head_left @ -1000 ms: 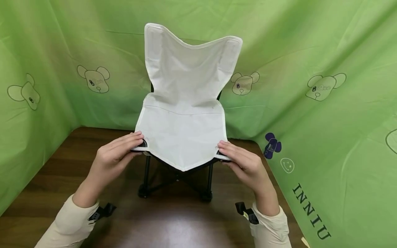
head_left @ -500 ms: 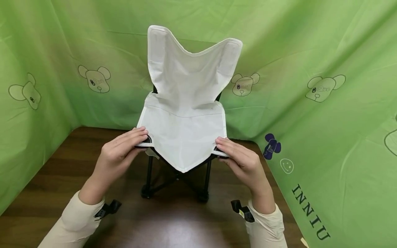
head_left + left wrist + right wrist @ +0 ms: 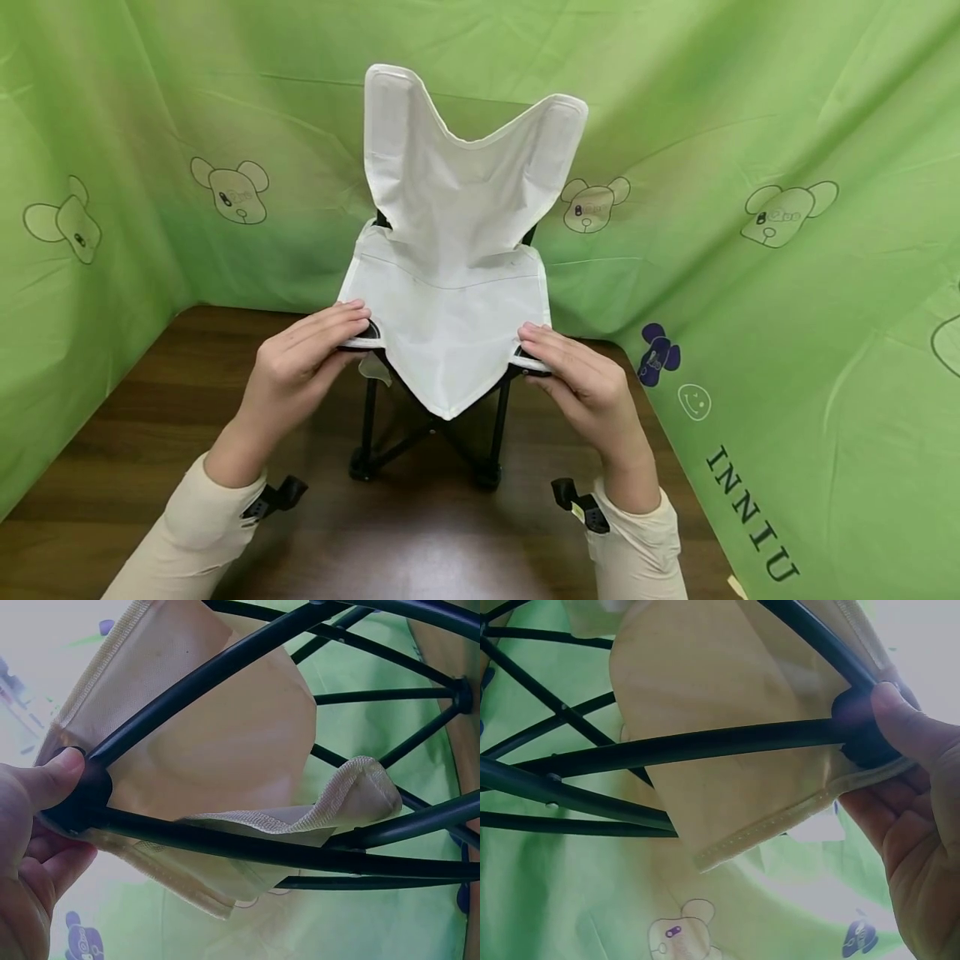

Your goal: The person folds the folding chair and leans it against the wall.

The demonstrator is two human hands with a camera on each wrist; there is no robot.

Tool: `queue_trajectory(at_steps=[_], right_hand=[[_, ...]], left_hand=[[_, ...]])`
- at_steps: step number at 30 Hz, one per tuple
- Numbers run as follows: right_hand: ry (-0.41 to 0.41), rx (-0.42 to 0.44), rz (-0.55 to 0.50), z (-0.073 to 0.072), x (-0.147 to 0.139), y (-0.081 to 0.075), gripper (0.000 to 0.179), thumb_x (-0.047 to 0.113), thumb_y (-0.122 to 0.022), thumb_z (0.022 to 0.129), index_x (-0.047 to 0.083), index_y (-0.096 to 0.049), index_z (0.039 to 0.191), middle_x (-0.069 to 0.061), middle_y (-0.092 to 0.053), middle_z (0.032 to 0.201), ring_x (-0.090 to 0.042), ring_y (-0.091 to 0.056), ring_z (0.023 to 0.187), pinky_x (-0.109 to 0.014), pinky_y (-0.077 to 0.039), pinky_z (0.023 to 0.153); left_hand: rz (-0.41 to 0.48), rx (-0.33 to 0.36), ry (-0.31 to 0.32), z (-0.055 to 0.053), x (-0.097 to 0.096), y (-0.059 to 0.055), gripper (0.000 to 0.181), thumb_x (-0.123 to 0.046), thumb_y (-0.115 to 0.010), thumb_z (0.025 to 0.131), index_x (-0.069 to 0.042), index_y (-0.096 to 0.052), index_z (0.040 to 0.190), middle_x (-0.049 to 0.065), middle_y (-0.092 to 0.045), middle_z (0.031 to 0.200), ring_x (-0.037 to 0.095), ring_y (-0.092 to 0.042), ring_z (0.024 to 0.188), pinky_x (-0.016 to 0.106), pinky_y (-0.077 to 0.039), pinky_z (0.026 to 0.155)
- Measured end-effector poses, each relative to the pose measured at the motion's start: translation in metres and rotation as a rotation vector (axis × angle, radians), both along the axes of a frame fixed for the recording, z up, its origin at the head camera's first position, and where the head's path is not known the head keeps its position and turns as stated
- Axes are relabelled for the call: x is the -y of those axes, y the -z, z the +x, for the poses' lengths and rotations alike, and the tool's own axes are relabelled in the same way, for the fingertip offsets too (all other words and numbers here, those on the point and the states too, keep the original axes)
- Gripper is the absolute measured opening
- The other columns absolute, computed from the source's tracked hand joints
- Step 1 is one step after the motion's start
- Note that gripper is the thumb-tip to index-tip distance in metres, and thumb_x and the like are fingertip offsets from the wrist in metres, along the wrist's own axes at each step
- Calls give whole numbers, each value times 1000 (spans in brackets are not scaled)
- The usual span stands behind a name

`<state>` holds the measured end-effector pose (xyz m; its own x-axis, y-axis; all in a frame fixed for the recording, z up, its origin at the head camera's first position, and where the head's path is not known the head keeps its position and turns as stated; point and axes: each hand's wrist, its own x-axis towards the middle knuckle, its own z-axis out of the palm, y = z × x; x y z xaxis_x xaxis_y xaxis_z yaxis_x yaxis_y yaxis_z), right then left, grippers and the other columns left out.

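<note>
A small folding chair (image 3: 450, 325) with white fabric and a black tube frame stands in the middle of the head view. My left hand (image 3: 296, 362) pinches its front left seat corner, fingers on top and thumb underneath. At the front right corner my right hand (image 3: 588, 387) has the same kind of grip. In the left wrist view, the left thumb presses a black corner joint (image 3: 94, 791) where two tubes meet. The right wrist view has the other thumb against a matching joint (image 3: 855, 727). The white backrest (image 3: 457, 192) rises behind, dipping between its two upper corners.
Under the chair is a dark wooden tabletop (image 3: 405, 542). Green cloth (image 3: 300, 100) printed with bear heads surrounds it at the back and both sides. Crossed black legs (image 3: 408, 446) stand beneath the seat, and a clear tag (image 3: 375, 368) hangs near the left corner.
Both hands have moved inward and slightly up, the left one more, bringing the front corners closer together. The front legs stand nearer each other, and the backrest's top edge sags deeper.
</note>
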<state>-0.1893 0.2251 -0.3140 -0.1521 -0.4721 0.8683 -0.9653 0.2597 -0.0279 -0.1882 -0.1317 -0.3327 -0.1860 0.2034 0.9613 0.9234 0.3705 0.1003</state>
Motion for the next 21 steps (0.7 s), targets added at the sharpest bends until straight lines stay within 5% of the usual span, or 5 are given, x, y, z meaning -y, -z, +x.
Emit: queue_trajectory(at_steps=[14,21], right_hand=[[-4,12,-14,-2,8,-10,31,5,-78,88,-12,-73,114,-28,-71,118,-39,-69,116,-40,-52,105],[-10,48,-43,-3,10,-9,33,15,-75,94,-11,-73,114,-27,-71,118,-36,-68,119,-39,-52,105]], left_hand=[[-31,0,-3,-2,-5,-10,25,-7,-72,94,4,-75,116,20,-74,119,38,-71,111,39,-52,106],[-41,7,3,-3,-8,-12,27,-5,-76,91,4,-75,117,19,-74,119,37,-71,112,38,-52,105]])
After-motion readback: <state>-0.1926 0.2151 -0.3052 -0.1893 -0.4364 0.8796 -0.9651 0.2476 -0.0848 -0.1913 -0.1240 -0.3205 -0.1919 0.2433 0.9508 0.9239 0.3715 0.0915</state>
